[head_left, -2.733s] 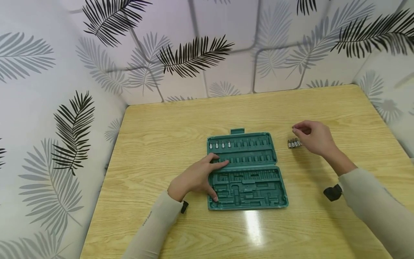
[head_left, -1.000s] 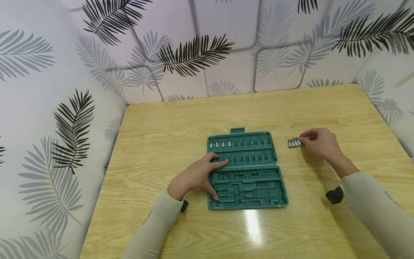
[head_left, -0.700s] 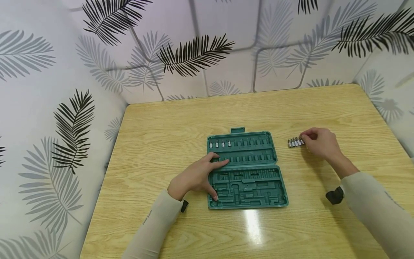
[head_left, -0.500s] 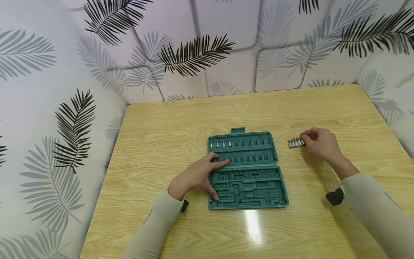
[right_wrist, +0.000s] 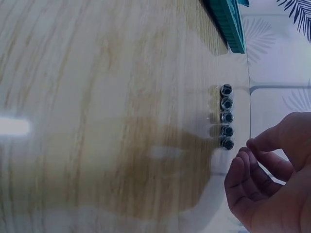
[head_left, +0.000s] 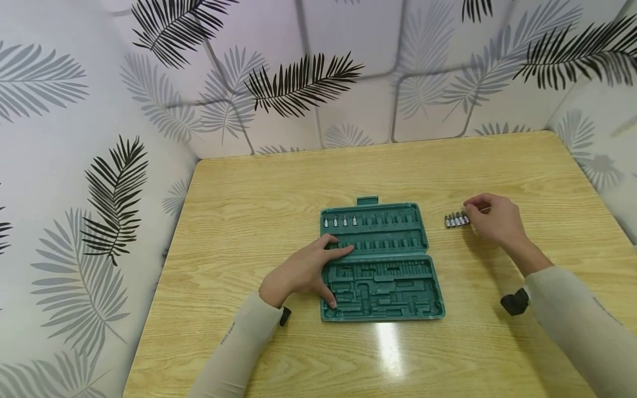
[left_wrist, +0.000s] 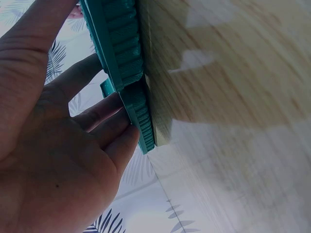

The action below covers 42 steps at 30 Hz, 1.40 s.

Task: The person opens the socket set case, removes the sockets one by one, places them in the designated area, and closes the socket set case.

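Note:
My left hand (head_left: pixel 301 271) spreads over the left side of the open green socket case (head_left: pixel 383 287), its fingers across the hinge area and its thumb on the lower half. Seen from the left wrist, the fingertips rest along the case's edge (left_wrist: pixel 129 63). My right hand (head_left: pixel 497 218) hovers just past the right end of a row of several small silver bit sockets (head_left: pixel 456 220), fingers loosely curled and thumb near the index finger. In the right wrist view the fingertips (right_wrist: pixel 250 144) are apart from the end bit socket (right_wrist: pixel 227 143), with nothing between them.
Several bit sockets (head_left: pixel 345 221) stand in the left slots of the case's upper row; other moulded slots are bare. Everything lies on a wooden table (head_left: pixel 249 210), with a leaf-patterned wall (head_left: pixel 348 33) behind it.
My right hand has come down from above the row to its right end, then lifted slightly off the end bit socket, leaving the row lined up. The left hand and case stay put.

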### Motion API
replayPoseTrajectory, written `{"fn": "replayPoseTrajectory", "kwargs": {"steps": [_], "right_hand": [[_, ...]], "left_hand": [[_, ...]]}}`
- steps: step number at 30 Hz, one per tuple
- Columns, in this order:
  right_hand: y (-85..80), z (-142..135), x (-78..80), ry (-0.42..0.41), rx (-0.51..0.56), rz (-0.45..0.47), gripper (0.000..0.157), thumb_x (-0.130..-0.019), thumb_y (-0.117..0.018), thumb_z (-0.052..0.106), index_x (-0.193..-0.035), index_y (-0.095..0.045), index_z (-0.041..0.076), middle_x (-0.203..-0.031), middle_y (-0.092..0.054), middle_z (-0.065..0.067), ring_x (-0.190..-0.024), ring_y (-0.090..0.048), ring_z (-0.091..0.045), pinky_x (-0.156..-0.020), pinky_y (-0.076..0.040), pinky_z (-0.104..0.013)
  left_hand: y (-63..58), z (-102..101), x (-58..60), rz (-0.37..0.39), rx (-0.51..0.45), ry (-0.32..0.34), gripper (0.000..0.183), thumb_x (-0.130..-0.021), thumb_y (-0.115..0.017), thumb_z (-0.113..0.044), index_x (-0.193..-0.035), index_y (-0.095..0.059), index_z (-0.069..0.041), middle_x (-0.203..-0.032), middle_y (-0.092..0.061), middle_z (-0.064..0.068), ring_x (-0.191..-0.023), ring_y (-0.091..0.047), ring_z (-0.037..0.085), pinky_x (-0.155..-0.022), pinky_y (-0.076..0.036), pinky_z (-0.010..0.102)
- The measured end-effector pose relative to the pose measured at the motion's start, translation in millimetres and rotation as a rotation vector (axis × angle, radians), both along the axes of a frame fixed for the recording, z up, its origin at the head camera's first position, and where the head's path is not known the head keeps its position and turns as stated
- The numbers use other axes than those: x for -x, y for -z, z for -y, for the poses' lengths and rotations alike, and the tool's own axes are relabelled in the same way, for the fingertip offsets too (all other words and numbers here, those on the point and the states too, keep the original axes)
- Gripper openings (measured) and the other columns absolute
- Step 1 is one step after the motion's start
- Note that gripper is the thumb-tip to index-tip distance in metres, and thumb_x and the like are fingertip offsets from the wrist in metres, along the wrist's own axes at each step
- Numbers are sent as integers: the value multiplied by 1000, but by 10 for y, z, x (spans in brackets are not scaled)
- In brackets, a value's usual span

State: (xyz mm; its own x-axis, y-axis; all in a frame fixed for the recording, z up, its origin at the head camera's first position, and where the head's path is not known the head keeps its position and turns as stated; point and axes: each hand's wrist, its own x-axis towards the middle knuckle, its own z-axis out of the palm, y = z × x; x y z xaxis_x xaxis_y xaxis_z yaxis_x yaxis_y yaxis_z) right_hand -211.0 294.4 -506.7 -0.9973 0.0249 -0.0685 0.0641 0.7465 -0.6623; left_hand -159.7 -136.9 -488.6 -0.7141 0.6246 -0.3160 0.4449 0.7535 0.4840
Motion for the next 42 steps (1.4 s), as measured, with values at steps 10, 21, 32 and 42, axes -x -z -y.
{"fn": "replayPoseTrajectory", "kwargs": {"steps": [10,21,32,42], "right_hand": [[-126,402,92,-55,15,-109,34,-113,-57,24,-122,-76,-2,-115,-75,-27,-101,-72,-41,-68,-52,-28],[-188,921,245,-152,37,-87,28,-111,-61,19,-120,-77,-2,-114,-74,-25,-100,-71,-39,-70,-52,-31],[-147,1445,311,-423,22,-75,23,-109,-65,11,-122,-79,-2,-108,-78,-19,-94,-70,-30,-85,-57,-49],[-143,1746,366,-520,-23,-41,25,-108,-66,10,-126,-78,-2,-110,-78,-17,-95,-71,-28,-87,-59,-50]], "left_hand": [[-4,14,28,-20,9,12,123,-70,-104,-42,-172,-38,-27,-171,-34,13,-150,-51,33,-113,-54,45],[-12,29,19,-22,8,19,125,-69,-104,-42,-173,-37,-26,-170,-35,13,-149,-52,33,-114,-54,46],[0,29,34,-11,11,14,125,-67,-106,-42,-172,-39,-27,-170,-36,12,-151,-50,32,-119,-50,45],[-1,24,35,6,9,13,125,-67,-106,-42,-172,-38,-28,-170,-35,12,-151,-49,32,-120,-50,44]]}}
